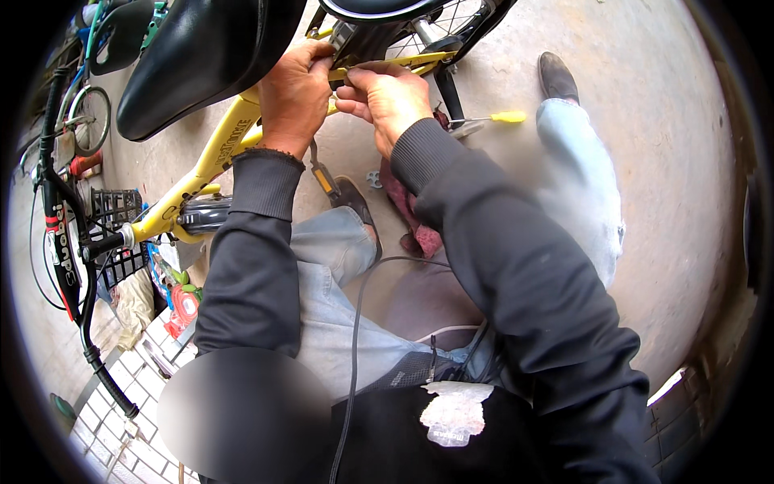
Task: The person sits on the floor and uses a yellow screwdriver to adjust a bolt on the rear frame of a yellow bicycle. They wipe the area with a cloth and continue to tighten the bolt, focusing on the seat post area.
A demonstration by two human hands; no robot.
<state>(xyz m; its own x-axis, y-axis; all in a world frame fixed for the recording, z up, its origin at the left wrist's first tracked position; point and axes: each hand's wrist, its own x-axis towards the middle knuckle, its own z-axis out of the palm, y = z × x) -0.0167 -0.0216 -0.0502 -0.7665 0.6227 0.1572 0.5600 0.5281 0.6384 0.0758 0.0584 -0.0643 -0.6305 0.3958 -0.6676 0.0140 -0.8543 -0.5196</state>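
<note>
1. Yellow bike (197, 167) runs from lower L up to top centre; its saddle (205, 60) edge sits just beside L hand (298, 93), so v. little room that side.
2. L hand's at the frame behind the saddle; fingertips hidden, can't tell if it's gripping.
3. R hand (395, 101) close by, fingers bent at the rear tube (423, 59); can't tell what's btwn them.
4. Screwdriver (508, 117) on floor, R of R hand.
5. Most room's to R: concrete floor (669, 185) stretches past the shoe (558, 78).

Apparent workshop: yellow bicycle (218, 153), screwdriver (505, 117)
</note>
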